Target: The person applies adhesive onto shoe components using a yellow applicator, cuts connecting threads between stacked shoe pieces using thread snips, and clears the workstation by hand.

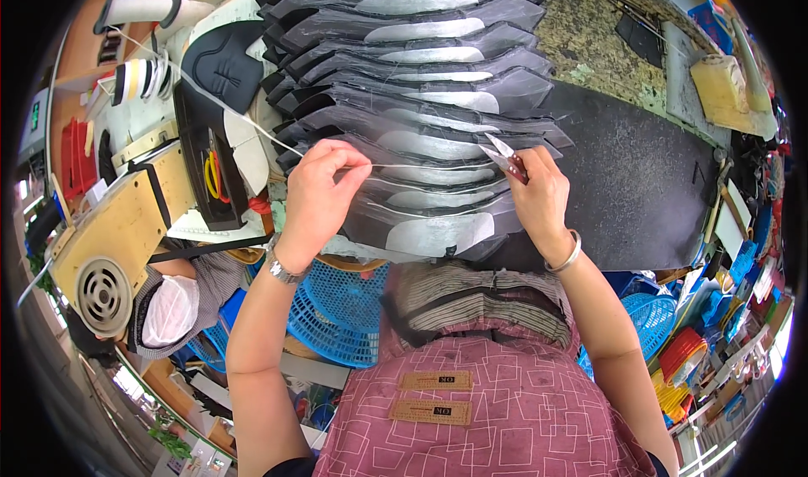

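Observation:
Overlapping black flat pieces (353,119) with pale grey-white curved patches lie in a long row down the middle of the worktable. My left hand (324,187) is closed over the row's left side, pinching a thin white cord (244,119). That cord comes from the upper left, and a thin white line runs on from my fingertips across the nearer pieces. At the row's right edge my right hand (541,193) is closed around small scissors (509,159) with dark red handles. Their blades point up and left, over the pieces.
Left of the row stands a machine with a black padded top (223,65); a white roll (143,11) is behind it. A black board (631,182) lies to the right. Blue plastic baskets (337,309) sit below the table edge. Another person (172,309) is at lower left.

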Demonstrator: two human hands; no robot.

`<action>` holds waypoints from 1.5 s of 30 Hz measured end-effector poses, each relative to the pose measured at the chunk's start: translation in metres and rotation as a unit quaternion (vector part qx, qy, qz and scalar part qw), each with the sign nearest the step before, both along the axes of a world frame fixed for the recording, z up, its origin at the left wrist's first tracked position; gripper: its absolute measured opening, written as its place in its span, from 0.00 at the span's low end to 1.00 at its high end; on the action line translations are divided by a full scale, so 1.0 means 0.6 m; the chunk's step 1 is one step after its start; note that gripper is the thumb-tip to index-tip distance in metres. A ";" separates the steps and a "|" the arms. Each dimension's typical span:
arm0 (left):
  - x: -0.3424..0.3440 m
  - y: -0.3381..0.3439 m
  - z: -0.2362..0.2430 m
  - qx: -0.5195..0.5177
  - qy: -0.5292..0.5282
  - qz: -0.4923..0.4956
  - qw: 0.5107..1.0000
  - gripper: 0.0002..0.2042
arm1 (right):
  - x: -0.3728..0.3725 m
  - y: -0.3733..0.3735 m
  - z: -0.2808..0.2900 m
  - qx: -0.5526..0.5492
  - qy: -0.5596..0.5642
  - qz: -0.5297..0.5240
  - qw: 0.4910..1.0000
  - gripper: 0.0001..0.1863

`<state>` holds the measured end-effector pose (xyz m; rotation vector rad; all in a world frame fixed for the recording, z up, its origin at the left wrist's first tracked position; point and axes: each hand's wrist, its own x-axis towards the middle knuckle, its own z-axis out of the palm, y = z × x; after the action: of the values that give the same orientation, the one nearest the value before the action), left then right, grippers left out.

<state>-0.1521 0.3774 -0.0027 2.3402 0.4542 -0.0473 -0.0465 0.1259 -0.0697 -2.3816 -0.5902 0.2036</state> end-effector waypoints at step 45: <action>0.029 0.033 0.076 0.058 -0.100 -0.121 0.986 0.04 | 0.004 0.186 0.100 0.218 0.321 0.159 0.908 0.21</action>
<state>-0.1347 0.3970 0.0428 2.4715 0.0730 0.0999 -0.0439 0.2376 -0.0100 -1.6356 -0.6134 0.8654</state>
